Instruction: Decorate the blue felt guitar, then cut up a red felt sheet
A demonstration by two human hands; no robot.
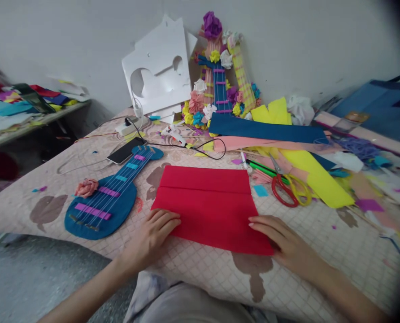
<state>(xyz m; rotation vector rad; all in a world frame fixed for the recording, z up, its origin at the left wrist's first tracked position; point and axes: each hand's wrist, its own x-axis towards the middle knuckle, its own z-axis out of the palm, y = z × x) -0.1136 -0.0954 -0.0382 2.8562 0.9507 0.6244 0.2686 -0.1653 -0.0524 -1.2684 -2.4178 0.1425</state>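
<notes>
A red sheet (210, 215), paper or felt, lies in front of me with a straight crease across its upper part. My left hand (161, 226) grips its near left edge, fingers bent over the top and thumb hidden. At the near right corner, my right hand (274, 231) holds the sheet with its fingers on the upper face; that thumb is hidden too. To the left of the sheet lies a blue toy guitar (119, 197) with pale strings, purple and light-blue strips and a pink paper rose (86, 188).
Red-handled scissors (284, 190) and a yellow-handled pair (302, 188) lie right of the sheet. Behind are a glue gun (173, 133) with a black cord, a phone (124, 151) and a blue strip (267, 128). Paper-flower decorations (213, 85) and white foam boards (156, 67) lean on the wall.
</notes>
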